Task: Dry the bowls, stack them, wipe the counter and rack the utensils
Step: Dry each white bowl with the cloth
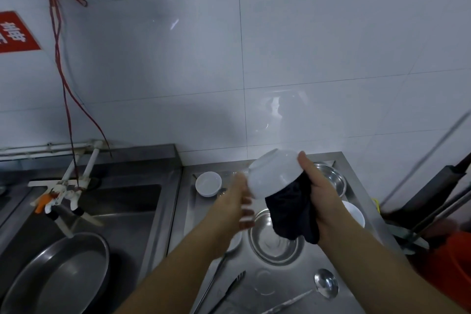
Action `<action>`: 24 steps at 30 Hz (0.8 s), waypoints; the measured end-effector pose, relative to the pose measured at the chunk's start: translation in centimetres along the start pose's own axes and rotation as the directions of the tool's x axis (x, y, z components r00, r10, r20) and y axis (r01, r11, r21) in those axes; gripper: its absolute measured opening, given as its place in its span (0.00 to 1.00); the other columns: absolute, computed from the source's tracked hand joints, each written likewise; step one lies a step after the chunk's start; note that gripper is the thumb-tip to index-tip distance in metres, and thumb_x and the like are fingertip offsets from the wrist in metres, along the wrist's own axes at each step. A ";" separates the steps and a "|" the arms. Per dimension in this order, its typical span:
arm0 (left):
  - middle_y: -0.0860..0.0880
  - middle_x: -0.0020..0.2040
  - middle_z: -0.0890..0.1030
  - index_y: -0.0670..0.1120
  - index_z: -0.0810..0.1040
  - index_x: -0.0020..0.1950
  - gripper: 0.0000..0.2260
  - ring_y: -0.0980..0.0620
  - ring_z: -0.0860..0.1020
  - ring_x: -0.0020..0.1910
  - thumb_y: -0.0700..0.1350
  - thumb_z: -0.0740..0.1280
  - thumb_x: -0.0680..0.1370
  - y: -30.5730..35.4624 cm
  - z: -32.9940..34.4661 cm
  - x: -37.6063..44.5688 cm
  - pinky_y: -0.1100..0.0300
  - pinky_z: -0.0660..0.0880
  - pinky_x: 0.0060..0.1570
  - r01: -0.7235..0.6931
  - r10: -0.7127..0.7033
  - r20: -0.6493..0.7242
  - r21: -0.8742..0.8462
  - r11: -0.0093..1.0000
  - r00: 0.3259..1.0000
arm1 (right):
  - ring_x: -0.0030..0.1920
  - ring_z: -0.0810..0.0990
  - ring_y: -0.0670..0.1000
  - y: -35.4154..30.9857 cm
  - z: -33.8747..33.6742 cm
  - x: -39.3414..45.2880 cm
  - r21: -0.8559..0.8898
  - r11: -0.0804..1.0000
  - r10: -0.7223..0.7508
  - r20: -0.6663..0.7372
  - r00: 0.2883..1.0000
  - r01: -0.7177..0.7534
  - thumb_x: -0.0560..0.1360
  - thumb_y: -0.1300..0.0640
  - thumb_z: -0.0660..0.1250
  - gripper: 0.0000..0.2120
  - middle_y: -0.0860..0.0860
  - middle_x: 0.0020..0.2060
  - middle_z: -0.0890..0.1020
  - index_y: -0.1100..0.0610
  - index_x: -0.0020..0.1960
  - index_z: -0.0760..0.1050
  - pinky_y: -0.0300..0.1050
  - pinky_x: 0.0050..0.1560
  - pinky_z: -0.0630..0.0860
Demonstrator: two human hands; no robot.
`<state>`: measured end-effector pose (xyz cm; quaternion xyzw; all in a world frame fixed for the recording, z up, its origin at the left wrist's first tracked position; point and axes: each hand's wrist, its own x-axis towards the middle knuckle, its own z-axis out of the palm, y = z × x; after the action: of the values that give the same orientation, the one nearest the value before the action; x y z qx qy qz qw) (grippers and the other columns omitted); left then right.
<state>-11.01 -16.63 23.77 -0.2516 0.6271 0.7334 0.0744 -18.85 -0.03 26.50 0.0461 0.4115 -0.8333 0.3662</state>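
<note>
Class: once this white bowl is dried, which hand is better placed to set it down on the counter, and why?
Left. The left hand is open against the white ceramic bowl and holds nothing else, while the right hand also grips the dark cloth.

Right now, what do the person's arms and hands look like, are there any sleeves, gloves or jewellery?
Both forearms are bare as far as the frame shows, with no sleeves in view. The left hand and right hand wear no gloves; no rings, watch or bracelet can be seen. The left hand's fingers are motion-blurred, so small details there are unclear.

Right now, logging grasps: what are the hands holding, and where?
Right hand grips the white bowl by its rim, with the dark cloth. Left hand touches its side.
</note>
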 end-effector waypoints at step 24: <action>0.40 0.57 0.84 0.48 0.84 0.59 0.09 0.45 0.84 0.50 0.49 0.70 0.81 2.5 0.6 -1.1 0.50 0.83 0.49 -0.232 0.255 0.031 -0.319 0.919 0.966 | 0.49 0.82 0.46 0.4 1.5 -0.9 -0.428 0.625 -0.615 0.245 0.749 0.653 0.73 0.48 0.70 0.10 0.47 0.48 0.83 0.43 0.54 0.83 0.37 0.49 0.79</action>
<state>-11.30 -16.35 26.49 -0.1537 0.5263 0.8355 -0.0359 -17.61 -0.81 27.58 -0.2270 0.5834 -0.7772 0.0633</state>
